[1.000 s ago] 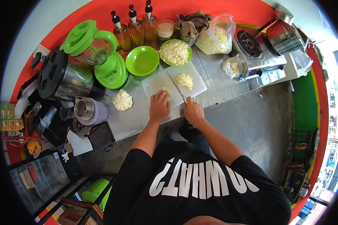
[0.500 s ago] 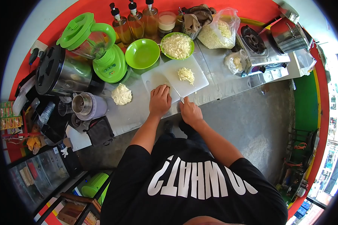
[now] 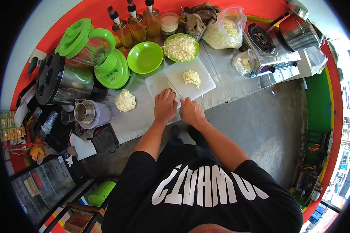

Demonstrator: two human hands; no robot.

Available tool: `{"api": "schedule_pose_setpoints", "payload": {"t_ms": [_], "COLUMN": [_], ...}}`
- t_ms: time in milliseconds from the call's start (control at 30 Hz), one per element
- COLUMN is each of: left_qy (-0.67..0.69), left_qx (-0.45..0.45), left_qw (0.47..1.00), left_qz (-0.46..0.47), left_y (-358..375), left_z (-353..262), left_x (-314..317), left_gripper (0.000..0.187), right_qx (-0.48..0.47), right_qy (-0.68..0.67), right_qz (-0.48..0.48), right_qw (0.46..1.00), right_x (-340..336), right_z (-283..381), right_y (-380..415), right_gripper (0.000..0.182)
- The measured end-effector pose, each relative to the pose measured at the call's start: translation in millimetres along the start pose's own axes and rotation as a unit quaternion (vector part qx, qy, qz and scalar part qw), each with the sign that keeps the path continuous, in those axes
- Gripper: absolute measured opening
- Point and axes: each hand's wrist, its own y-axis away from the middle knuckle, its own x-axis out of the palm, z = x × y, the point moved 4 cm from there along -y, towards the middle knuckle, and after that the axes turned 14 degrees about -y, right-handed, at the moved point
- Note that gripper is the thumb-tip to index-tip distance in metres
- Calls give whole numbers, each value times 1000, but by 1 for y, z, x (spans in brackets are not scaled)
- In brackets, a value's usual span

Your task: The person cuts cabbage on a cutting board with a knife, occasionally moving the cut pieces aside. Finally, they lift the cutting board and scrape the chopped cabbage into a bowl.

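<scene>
"Pale shredded strips lie in one loose heap on the white plastic cutting board. How do we judge them?"

"Light and pliable, probably a bit moist and slippery. We'd scoop them from underneath with flat fingers; pinching could crush or scatter them."

"And our hands?"

"Our left hand presses down with bent fingers, seemingly on a pale piece mostly hidden beneath it. Our right hand has its grip clenched around what we take for the handle of a thin metal knife, just beside that piece."

"That piece seems firmer. We'd hold it from above, fingertips tucked in."

"Let's count, then."

"One board, one knife, one heap on the board; its strands are too many to count. One creamy-white rounded lump sits on the metal worktop, left of the board."

"Two bright green round bowls, one heaped with similar strips. One large clear plastic bag of pale shreds, and one smaller bag near the stove."

"Plus three pump-top bottles behind the bowls."
</scene>
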Motion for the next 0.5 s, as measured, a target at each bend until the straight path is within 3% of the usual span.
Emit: {"api": "schedule_pose_setpoints", "payload": {"t_ms": [133, 367, 500], "left_qy": [-3, -13, -13], "left_qx": [-10, -27, -21], "left_qw": [1000, 1000, 1000], "left_qz": [2, -8, -6], "left_y": [0, 0, 1], "left_z": [2, 0, 2], "left_x": [3, -1, 2], "left_gripper": [24, 25, 24], "right_qx": [43, 18, 50], "right_qy": [31, 25, 5], "right_qz": [13, 32, 36], "right_qw": [999, 999, 998], "right_x": [7, 5, 11], "right_z": [-9, 9, 1], "right_y": [11, -11, 4], "right_gripper": [43, 43, 44]}}
